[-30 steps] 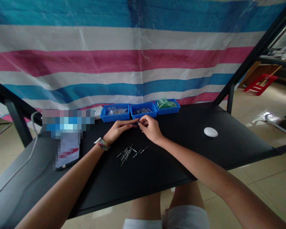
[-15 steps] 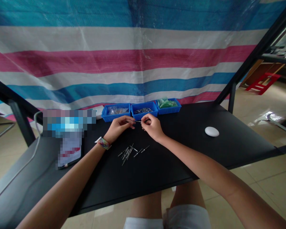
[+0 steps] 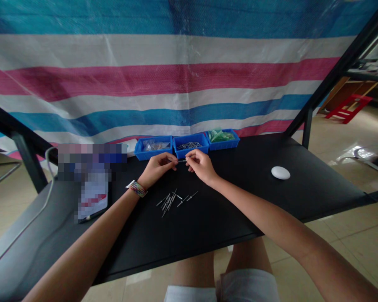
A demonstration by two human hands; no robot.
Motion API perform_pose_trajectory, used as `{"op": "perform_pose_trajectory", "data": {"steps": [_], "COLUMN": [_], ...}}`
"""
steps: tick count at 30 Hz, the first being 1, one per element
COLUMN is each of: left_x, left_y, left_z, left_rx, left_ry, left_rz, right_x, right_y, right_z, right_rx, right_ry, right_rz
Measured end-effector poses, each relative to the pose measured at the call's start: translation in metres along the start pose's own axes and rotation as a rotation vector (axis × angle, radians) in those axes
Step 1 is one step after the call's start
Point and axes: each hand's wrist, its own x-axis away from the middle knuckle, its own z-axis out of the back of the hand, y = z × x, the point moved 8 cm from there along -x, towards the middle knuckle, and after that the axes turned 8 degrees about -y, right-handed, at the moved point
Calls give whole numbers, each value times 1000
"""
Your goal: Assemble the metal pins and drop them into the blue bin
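Between my two hands, just above the black table, a thin metal blind rivet lies roughly level. My left hand, wearing a woven bracelet, pinches its left end between thumb and fingers. At the other end my right hand is closed in a pinch; the fingers hide part of the rivet. Nearer to me on the table lies a loose pile of several similar rivets. Right behind my hands stands a blue bin of rivets.
Left of the rivet bin is a blue bin with clear plastic bags; to its right, a blue bin with green packets. A white oval object sits right. At left lie a blurred-out phone and a cable. Striped sheeting hangs behind.
My right fingers have shifted slightly on the rivet, with the fingertips now a little more spread below it. My left hand is almost unchanged, and the pile lies as before.
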Motion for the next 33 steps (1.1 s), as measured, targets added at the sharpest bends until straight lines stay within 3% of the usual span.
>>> {"op": "perform_pose_trajectory", "data": {"steps": [15, 26, 33], "left_x": [2, 3, 2], "left_y": [9, 13, 13], "left_z": [2, -2, -5], "left_rx": [-221, -55, -77], "left_ry": [50, 3, -37], "left_rz": [42, 19, -15], "right_x": [1, 2, 2], "right_y": [-3, -8, -6], "right_z": [-5, -4, -4], "right_rx": [-33, 19, 57], "right_ry": [-47, -61, -48], "right_rz": [-25, -31, -1]}}
